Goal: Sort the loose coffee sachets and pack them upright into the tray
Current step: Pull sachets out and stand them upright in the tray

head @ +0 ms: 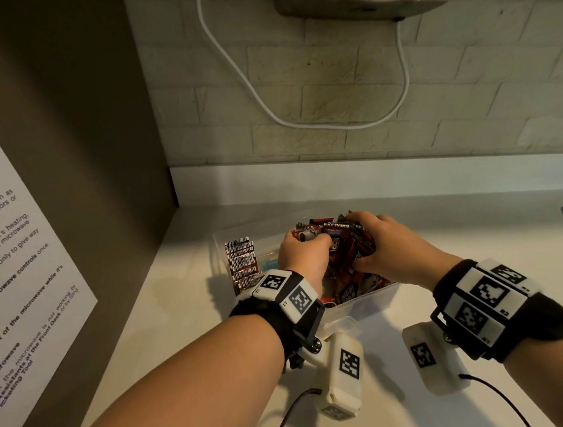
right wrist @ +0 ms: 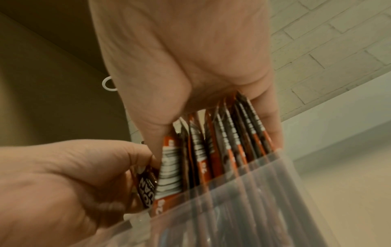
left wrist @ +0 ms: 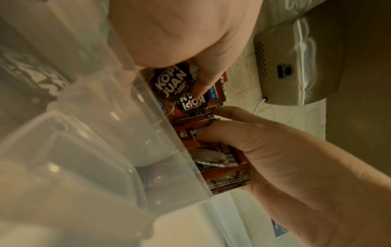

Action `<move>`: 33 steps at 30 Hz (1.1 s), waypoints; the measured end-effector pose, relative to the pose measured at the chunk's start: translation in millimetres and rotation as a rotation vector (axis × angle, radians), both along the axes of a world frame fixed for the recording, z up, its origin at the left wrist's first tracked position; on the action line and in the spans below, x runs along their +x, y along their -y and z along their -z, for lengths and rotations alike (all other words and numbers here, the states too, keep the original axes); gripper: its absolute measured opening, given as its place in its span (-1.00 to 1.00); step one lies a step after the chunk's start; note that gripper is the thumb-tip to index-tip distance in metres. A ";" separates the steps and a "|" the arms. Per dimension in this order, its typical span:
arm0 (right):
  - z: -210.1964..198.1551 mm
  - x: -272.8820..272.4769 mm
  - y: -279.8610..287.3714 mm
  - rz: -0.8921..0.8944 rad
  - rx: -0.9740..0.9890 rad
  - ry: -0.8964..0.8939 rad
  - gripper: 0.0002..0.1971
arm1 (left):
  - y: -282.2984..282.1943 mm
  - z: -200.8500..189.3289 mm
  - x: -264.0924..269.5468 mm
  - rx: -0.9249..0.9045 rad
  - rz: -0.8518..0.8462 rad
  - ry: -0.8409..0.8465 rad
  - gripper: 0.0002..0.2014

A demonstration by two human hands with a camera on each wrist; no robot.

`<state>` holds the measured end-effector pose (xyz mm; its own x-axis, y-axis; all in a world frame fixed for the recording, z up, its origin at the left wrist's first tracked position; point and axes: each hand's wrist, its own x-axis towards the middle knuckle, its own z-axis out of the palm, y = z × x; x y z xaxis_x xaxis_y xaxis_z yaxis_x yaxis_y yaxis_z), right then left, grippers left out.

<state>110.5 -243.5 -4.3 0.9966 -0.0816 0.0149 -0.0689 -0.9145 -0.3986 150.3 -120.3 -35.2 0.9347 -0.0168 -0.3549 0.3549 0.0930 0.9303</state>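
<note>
Head view: the clear tray point(head: 368, 303) sits on the surface point(head: 177, 292). Right hand point(head: 384, 246) clasps an upright bundle of sachets point(right wrist: 228, 142) in it, long axes vertical. Left hand point(head: 302, 251), adjacent, pinches one sachet point(right wrist: 147, 183) against the bundle's near end.

"KOPI JUAN" is being shown on the coffee sachets point(left wrist: 171, 83); "microwave", "food", "Front Desk" are being displayed on the wall notice point(head: 14, 273).
</note>
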 end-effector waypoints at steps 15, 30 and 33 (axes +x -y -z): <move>-8.3 -5.2 -4.8 0.035 -0.038 0.008 -0.16 | -4.3 -0.3 -0.3 -0.056 0.017 -0.003 -0.83; -21.8 -23.9 -51.6 -0.439 -0.197 -0.111 -0.74 | -21.3 -32.2 9.2 -0.136 0.039 0.037 -0.81; -7.1 -10.5 -63.1 -0.460 -0.285 -0.214 -0.76 | -28.0 -40.5 7.8 -0.157 0.053 0.017 -0.79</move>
<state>100.1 -180.4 2.8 0.9117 0.3382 -0.2331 0.3091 -0.9386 -0.1532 158.1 -92.4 5.3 0.9370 -0.1208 -0.3278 0.3473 0.2195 0.9117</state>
